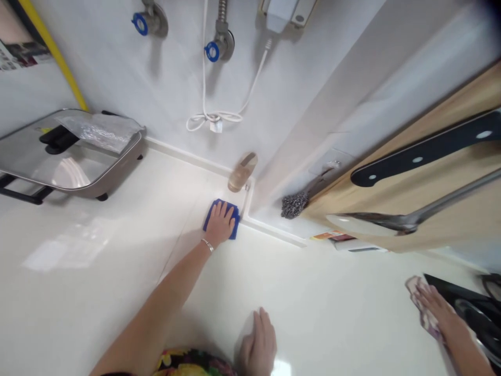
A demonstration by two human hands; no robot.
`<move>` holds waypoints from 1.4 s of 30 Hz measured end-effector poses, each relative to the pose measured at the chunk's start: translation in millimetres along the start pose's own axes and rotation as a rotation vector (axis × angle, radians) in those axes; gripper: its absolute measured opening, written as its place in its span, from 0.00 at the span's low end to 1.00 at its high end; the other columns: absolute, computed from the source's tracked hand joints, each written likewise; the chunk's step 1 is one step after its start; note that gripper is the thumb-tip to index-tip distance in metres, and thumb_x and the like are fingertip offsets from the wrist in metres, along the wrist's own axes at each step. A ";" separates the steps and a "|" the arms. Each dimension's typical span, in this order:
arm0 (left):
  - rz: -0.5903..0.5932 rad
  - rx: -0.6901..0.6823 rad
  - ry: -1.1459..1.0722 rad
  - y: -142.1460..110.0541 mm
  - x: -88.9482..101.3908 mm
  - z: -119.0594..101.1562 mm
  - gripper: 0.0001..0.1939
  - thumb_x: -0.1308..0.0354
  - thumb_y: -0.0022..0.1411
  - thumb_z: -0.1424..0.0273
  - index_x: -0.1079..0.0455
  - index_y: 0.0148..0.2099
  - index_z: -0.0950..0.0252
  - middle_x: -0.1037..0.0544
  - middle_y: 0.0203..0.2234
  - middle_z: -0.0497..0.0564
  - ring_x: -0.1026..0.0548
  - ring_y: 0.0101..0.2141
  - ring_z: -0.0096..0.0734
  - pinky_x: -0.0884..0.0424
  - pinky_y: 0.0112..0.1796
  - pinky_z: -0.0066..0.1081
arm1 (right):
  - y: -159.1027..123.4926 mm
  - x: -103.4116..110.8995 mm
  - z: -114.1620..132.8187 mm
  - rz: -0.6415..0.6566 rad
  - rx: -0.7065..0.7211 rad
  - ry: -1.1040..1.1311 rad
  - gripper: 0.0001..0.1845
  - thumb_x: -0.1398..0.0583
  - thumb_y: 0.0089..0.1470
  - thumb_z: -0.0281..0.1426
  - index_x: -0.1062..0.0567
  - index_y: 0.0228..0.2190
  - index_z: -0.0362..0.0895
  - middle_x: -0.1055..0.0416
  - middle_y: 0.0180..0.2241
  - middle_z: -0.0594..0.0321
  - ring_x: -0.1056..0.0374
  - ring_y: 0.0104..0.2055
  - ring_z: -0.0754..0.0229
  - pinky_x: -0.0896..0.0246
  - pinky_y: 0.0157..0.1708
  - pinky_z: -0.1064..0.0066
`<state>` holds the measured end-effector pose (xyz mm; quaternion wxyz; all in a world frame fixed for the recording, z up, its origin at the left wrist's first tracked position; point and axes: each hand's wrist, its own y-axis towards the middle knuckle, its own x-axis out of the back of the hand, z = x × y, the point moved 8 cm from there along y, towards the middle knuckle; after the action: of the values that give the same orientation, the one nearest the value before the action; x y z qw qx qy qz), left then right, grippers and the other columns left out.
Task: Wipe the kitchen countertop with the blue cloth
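Note:
My left hand [219, 223] reaches far out to the corner of the pale countertop [117, 271]. It lies flat with spread fingers on a folded blue cloth [233, 215], pressing it against the counter, and a thin bracelet circles the wrist. My right hand [257, 345] rests close to my body, palm down and fingers stretched out on the counter, holding nothing. A tan brush-like object [242, 171] leans in the wall corner just beyond the cloth.
A steel electric pan with a lid and plastic bag [74, 151] stands at the left. A steel scourer [294, 204], a black-handled knife [426, 151] and a ladle [391, 222] hang at the right. Another person's hand [432, 308] rests on a cloth by a black stove.

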<state>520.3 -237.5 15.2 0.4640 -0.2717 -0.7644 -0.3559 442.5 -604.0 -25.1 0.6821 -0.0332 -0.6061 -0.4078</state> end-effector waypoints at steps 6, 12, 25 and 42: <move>0.013 0.018 -0.041 43.1 -19.9 3.3 0.28 0.56 0.70 0.63 0.36 0.68 0.67 0.38 0.68 0.62 0.46 0.69 0.53 0.55 0.69 0.55 | 4.5 -1.0 -9.1 -0.043 -0.007 0.015 0.34 0.51 0.59 0.41 0.43 0.67 0.58 0.34 0.62 0.55 0.40 0.65 0.37 0.33 0.51 0.34; -0.029 0.015 -0.110 67.7 -26.2 7.5 0.28 0.55 0.69 0.63 0.35 0.66 0.68 0.37 0.67 0.62 0.46 0.69 0.54 0.56 0.69 0.56 | 15.2 3.9 -6.1 -0.098 -0.043 0.001 0.38 0.50 0.52 0.49 0.44 0.66 0.68 0.37 0.64 0.63 0.48 0.69 0.31 0.41 0.52 0.20; 0.012 -0.078 -0.103 17.3 -2.2 14.4 0.28 0.56 0.70 0.62 0.35 0.67 0.68 0.36 0.67 0.62 0.45 0.69 0.51 0.51 0.68 0.55 | 5.3 -0.1 -0.7 -0.013 -0.034 0.019 0.33 0.52 0.61 0.29 0.43 0.66 0.47 0.34 0.61 0.46 0.37 0.62 0.42 0.32 0.54 0.40; 0.190 -0.250 -0.073 -241.9 87.2 14.9 0.28 0.52 0.72 0.62 0.43 0.71 0.59 0.45 0.71 0.54 0.53 0.71 0.45 0.48 0.68 0.51 | 0.1 14.6 10.4 -0.048 -0.029 0.031 0.25 0.49 0.63 0.28 0.35 0.60 0.39 0.34 0.61 0.44 0.40 0.64 0.47 0.42 0.62 0.45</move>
<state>295.5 -363.2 18.5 0.4301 -0.4112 -0.7012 -0.3927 433.3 -605.8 -9.8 0.6809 -0.0221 -0.5902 -0.4331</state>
